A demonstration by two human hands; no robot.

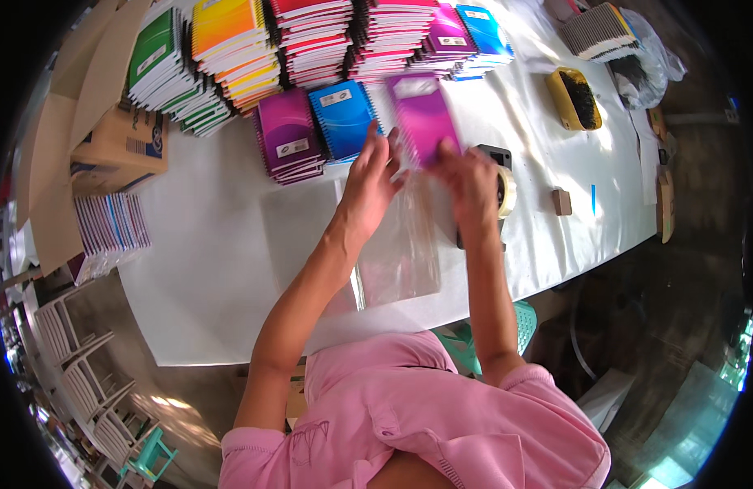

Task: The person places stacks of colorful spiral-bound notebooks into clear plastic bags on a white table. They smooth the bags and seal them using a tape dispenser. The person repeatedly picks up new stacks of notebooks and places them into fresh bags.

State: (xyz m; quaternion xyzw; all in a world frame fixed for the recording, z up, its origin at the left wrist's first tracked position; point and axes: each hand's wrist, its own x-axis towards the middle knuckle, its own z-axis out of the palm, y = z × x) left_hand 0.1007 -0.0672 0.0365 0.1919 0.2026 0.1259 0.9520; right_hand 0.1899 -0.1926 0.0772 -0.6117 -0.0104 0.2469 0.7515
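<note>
My right hand [472, 181] pinches the lower corner of a purple spiral notebook [425, 122], which is tilted above the table and slightly blurred. Close to that notebook's spiral edge is my left hand [371, 178], its fingers apart and nothing visibly gripped. Just beyond the left hand sits a blue spiral notebook [344, 121], beside a short stack of purple notebooks [288, 134]. Beneath my hands, clear plastic bags [397, 261] lie flat on the white table [205, 285].
Tall notebook stacks in green [160, 61], yellow [229, 49], red [315, 41] and other colours line the far side. A tape dispenser [505, 191] is partly behind my right hand. A cardboard box [119, 147] stands left; a yellow container [565, 102] and a small brown block [562, 202] are right.
</note>
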